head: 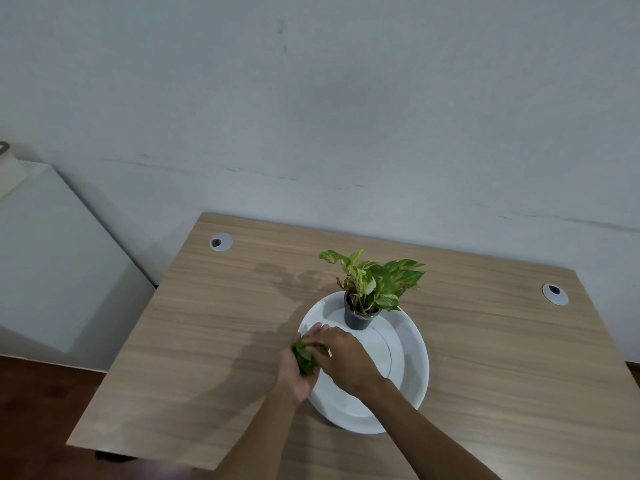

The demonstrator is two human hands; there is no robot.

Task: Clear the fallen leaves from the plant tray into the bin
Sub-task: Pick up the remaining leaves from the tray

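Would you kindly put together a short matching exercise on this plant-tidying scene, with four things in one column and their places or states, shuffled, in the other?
Column one:
1. potted plant
2. fallen leaves
3. white tray
4. cable grommet

Column two:
A. set into the desk top near its far right corner
B. gathered in the left hand, with the right hand over them
C. standing upright at the far side of the tray
D. lying flat on the wooden desk

Pairs: 1-C, 2-B, 3-D, 4-A
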